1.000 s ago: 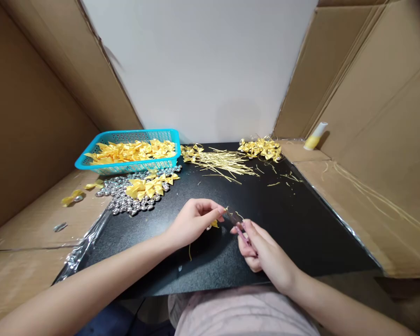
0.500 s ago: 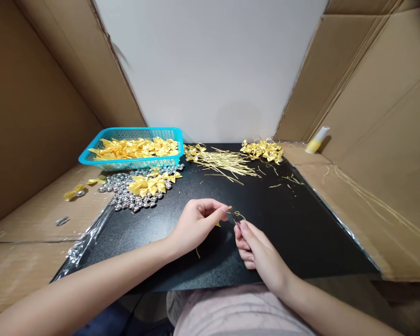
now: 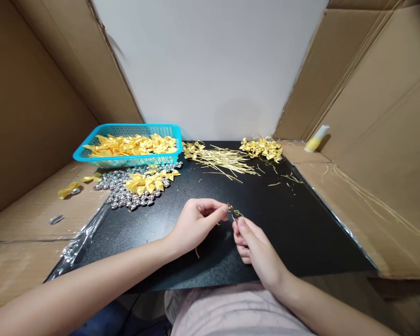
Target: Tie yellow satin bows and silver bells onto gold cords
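Head view, item one: my left hand [image 3: 199,224], fingers pinched at the tips on a thin gold tie [image 3: 230,207], held over the front half of the table [image 3: 301,224]. A scrap of yellow ribbon [image 3: 218,223] shows below the palm; the rest is hidden. One loose strand [image 3: 197,253] hangs beneath the wrist side.

Item two: my right hand [image 3: 254,242], fingers wrapped around a small dark-bladed tool [image 3: 234,214], apparently scissors or snips, its handle covered. The tip meets the tie just beside my left fingertips; a loop of gold cord [image 3: 239,213] curls near the blades. Whether the blades are parted, I cannot tell.

Handling note, my judgement: a firm pinch close to the tie's base, fingertips clear of the blades, and the curled loop out of their path should give the cleanest work. Small, slow squeezes suit so fine a cord; both wrists steady and low.

Surrounding stock: turquoise basket [image 3: 133,161] of yellow bows [image 3: 136,145], rear left; silver beads [image 3: 121,198] in front of it, further bows [image 3: 147,182] on top; loose gold ties [image 3: 227,161], rear centre; beaded bows [image 3: 262,148], rear right.
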A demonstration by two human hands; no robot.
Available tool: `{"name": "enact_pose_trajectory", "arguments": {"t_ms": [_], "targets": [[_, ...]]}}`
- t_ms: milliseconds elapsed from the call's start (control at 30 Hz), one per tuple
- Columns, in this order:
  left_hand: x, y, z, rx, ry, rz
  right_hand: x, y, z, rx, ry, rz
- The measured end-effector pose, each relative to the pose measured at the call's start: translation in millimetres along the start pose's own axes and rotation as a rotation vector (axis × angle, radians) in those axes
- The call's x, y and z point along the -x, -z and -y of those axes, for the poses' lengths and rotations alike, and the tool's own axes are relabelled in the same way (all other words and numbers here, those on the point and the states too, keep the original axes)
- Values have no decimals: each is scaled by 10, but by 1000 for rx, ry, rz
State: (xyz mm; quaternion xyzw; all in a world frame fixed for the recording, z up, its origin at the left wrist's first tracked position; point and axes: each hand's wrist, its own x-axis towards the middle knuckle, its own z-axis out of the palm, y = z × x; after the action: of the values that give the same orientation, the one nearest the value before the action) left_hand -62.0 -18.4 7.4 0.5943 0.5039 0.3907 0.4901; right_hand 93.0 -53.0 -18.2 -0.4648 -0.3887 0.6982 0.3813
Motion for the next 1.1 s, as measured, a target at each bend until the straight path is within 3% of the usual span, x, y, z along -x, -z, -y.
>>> {"name": "enact_pose_trajectory", "arguments": {"t_ms": [400,1100], "targets": [[-3,-20,7,12,-11,-25,5,-17,37,-3,0,-10],[17,-47,-1,65,-5,-25,7,-13,-44,148,134,-41]]}}
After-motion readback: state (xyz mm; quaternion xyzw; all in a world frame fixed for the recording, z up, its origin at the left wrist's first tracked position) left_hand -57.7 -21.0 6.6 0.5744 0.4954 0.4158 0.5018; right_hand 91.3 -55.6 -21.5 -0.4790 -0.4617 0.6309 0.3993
